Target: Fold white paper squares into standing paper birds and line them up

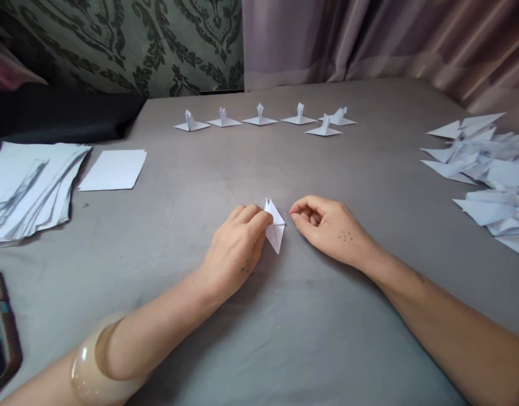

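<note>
A small white folded paper (pixel 277 226), kite-shaped with pointed tips at its far end, stands out from the fingers of my left hand (pixel 238 242). My left thumb and fingers pinch its left edge, hiding that side. To the right, a short gap away from the paper, my right hand (pixel 327 228) rests with curled fingers. Its thumb and index fingertips come together, and nothing shows between them. Both hands are low over the middle of the grey table (pixel 225 338).
Several folded paper figures (pixel 259 115) stand along the back. A stack of paper sheets (pixel 31 192) and a smaller pile of square paper (pixel 113 170) lie left, near a phone (pixel 3 327). Folded papers (pixel 496 169) heap at right. Black cloth (pixel 60 113) covers the far left corner.
</note>
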